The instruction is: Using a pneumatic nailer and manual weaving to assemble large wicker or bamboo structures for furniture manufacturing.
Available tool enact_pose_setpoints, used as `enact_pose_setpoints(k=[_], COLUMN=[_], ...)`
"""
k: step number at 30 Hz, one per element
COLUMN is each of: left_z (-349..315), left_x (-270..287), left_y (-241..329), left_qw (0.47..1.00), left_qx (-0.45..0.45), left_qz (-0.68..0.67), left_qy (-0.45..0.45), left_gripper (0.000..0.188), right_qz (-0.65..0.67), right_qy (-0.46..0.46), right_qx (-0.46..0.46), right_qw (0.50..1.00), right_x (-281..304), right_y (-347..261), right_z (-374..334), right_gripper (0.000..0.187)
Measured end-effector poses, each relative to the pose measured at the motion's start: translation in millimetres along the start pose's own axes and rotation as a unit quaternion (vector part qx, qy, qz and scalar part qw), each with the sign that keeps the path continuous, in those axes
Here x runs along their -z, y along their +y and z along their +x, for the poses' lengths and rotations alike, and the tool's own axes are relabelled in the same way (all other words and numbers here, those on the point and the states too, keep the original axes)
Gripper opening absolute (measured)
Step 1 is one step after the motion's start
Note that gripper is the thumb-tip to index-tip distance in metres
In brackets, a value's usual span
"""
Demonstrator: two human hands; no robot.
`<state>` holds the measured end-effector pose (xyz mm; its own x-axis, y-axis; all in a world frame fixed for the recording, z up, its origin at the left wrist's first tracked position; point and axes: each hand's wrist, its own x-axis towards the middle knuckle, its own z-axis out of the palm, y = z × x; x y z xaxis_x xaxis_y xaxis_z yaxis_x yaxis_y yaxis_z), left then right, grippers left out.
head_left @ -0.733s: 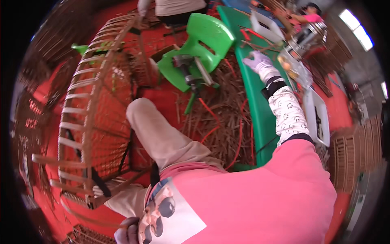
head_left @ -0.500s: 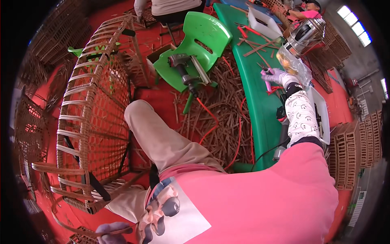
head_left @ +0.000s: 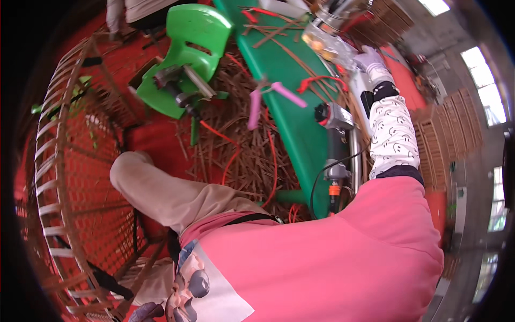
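Observation:
At the lower edge my left hand (head_left: 146, 312), gloved and partly cut off, is closed, its fingers curled around a brown rattan strip that barely shows. Next to it stands a big woven rattan basket frame (head_left: 61, 177) with pale wrapped ribs. My right hand (head_left: 370, 60), in a light glove, reaches over the far right of the green table (head_left: 281, 88), fingers apart and somewhat blurred, beside a clear plastic bag (head_left: 330, 47). Pink-handled pliers (head_left: 263, 88) appear over the table's left edge, handles spread; whether they rest or fall I cannot tell.
A nail gun (head_left: 339, 139) with a cable lies on the table, near red-handled pliers (head_left: 322, 81) and loose strips. Another nail gun (head_left: 177, 88) sits on a green chair (head_left: 198, 27). Strip scraps (head_left: 241, 134) and orange hoses cover the red floor. Another person (head_left: 145, 9) is at the back.
My right hand has let go of the pink-handled pliers and moved right, past the plastic bag. The view has swung right, and my left hand sits lower, mostly out of the picture.

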<state>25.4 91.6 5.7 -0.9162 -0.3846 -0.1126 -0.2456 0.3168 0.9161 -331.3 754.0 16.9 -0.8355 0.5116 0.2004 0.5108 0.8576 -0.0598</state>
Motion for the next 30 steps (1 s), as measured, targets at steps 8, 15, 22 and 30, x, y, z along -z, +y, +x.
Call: enact_pose_setpoints(k=[8, 15, 22, 30], left_z=[31.1, 35.2, 64.6, 61.0], left_x=[-9.7, -13.6, -7.4, -13.5], left_y=[14.3, 9.9, -30.2, -18.9], left_qw=[0.995, 0.997, 0.993, 0.980], left_qx=[-0.019, 0.034, -0.092, -0.102], left_qz=[0.065, 0.048, 0.057, -0.171], left_qy=[-0.069, -0.059, -0.054, -0.011], left_gripper=[0.022, 0.020, 0.030, 0.027], right_qz=[0.194, -0.087, -0.162, 0.675], right_qy=[-0.118, -0.165, -0.063, -0.258], right_qx=[-0.155, -0.006, -0.008, 0.280], right_qw=[0.962, 0.982, 0.985, 0.632], right_x=[-26.6, -76.4, -86.4, 19.4], right_y=[87.3, 53.3, 53.1, -182.5], right_z=[-94.0, -46.2, 3.6, -68.2], right_gripper=[0.031, 0.035, 0.040, 0.031])
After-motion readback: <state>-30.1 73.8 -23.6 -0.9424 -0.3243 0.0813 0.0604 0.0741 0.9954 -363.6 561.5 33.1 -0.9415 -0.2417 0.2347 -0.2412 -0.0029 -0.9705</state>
